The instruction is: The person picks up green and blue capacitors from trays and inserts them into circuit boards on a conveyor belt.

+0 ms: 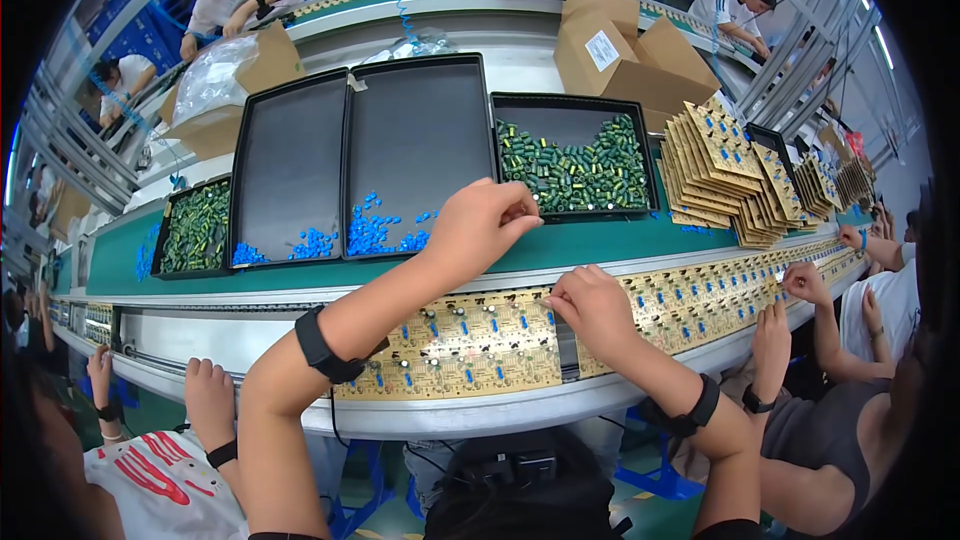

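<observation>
My left hand (485, 225) hovers at the left front corner of a black tray (650, 155) filled with small green cylindrical capacitors (575, 165). Its fingers curl together near the tray's rim, and whatever is between them, if anything, cannot be made out. Closer to me, my right hand (597, 312) is over the row of tan circuit boards (470, 345). Thumb and finger meet in a pinch above a board's edge; any part held there is too small to name. The boards carry blue and black components.
Two larger black trays (420, 130) with small blue components (370, 230) stand left, beside another tray of green capacitors (195, 228). Stacked circuit boards (715, 165) and an open cardboard box (625, 65) are right. Co-workers' hands (805, 282) reach the line on both sides.
</observation>
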